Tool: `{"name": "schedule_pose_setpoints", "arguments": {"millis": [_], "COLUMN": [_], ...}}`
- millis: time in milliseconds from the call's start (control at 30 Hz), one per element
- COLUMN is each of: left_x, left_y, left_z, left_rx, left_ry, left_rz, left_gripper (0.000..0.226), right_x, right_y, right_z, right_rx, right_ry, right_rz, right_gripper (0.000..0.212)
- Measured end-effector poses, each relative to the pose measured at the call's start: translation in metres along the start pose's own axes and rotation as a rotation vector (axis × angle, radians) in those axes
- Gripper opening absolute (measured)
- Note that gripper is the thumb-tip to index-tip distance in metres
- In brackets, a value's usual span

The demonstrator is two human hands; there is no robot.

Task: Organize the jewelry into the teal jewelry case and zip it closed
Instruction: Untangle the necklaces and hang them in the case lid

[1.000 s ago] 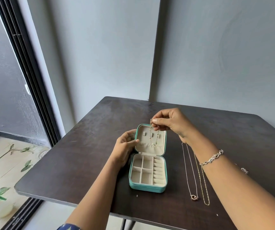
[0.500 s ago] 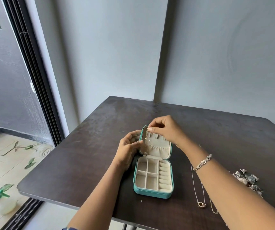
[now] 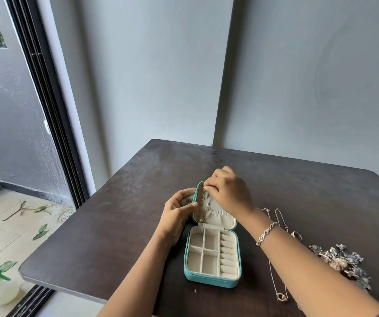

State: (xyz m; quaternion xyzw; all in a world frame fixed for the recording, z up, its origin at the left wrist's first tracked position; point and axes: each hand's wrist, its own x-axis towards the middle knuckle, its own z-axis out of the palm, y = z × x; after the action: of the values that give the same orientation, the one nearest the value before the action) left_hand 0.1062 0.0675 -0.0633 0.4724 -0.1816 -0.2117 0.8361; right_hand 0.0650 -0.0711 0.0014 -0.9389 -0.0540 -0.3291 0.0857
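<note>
Early stage, as far as I can see. Case (image 3: 211,280) sits open near the table's (image 3: 115,225) near edge, tray compartments all bare. Right hand (image 3: 229,193) pinches the top of a thin chain (image 3: 203,207) at the lid's (image 3: 219,216) far-left corner, probably hooking it on. Left hand (image 3: 177,213) grips the lid's left edge. Left to do: necklaces (image 3: 281,296), ring (image 3: 297,235) and cluster piece (image 3: 343,264) on the right, then zip.

The dark brown surface (image 3: 115,225) carries the open teal jewelry case (image 3: 211,276), its tray just below the right hand (image 3: 229,193). Right of that hand lie thin chain necklaces (image 3: 281,296), a ring (image 3: 297,235) and a heap of silver jewelry (image 3: 343,261).
</note>
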Motion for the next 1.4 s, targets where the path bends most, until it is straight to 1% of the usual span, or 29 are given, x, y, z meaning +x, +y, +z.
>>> {"name": "schedule_pose_setpoints", "arguments": {"millis": [167, 267, 367, 467, 600, 700, 800, 867, 933, 1067, 1167, 1333, 1400], "left_x": [0.001, 0.001, 0.000, 0.001, 0.001, 0.000, 0.000, 0.000, -0.001, -0.001, -0.001, -0.005, -0.006], "left_y": [-0.001, -0.001, -0.001, -0.001, -0.002, -0.002, -0.001, -0.001, 0.000, -0.001, -0.001, 0.001, 0.002], "left_z": [-0.001, -0.001, -0.001, -0.002, -0.002, -0.003, -0.003, -0.002, -0.001, 0.001, 0.002, 0.005, 0.008], "left_rx": [0.000, 0.004, 0.015, 0.019, 0.006, 0.010, 0.014, 0.010, 0.011, 0.039, 0.063, 0.098, 0.148], "left_ry": [-0.009, -0.015, -0.014, -0.013, -0.010, -0.008, -0.007, -0.004, -0.001, 0.020, 0.040, 0.078, 0.101], "left_rz": [0.001, -0.005, -0.006, -0.002, -0.001, -0.001, 0.004, 0.011, 0.016, 0.022, 0.022, 0.013, 0.022], "left_gripper": [0.044, 0.042, 0.041, 0.040, 0.037, 0.034, 0.035, 0.037, 0.036, 0.026, 0.026, 0.025, 0.025], "right_x": [0.001, 0.000, -0.002, -0.003, -0.004, -0.005, -0.004, -0.005, -0.007, -0.020, -0.037, -0.082, -0.101], "right_y": [-0.004, -0.004, 0.000, 0.003, 0.006, 0.007, 0.008, 0.010, 0.013, 0.015, 0.013, -0.006, -0.016], "right_z": [-0.001, 0.001, 0.004, 0.007, 0.008, 0.007, 0.003, -0.001, -0.005, -0.017, -0.028, -0.033, -0.029], "right_rx": [-0.208, -0.259, -0.243, -0.176, -0.101, -0.054, 0.041, 0.122, 0.194, 0.304, 0.361, 0.438, 0.449], "right_ry": [-0.039, -0.035, -0.030, -0.021, -0.020, -0.052, -0.107, -0.100, -0.060, 0.037, 0.085, 0.003, 0.011], "right_rz": [-0.112, -0.137, -0.124, -0.106, -0.072, -0.046, 0.004, 0.043, 0.078, 0.148, 0.286, 0.473, 0.518], "right_gripper": [0.024, 0.027, 0.024, 0.022, 0.027, 0.030, 0.024, 0.022, 0.023, 0.024, 0.024, 0.027, 0.029]}}
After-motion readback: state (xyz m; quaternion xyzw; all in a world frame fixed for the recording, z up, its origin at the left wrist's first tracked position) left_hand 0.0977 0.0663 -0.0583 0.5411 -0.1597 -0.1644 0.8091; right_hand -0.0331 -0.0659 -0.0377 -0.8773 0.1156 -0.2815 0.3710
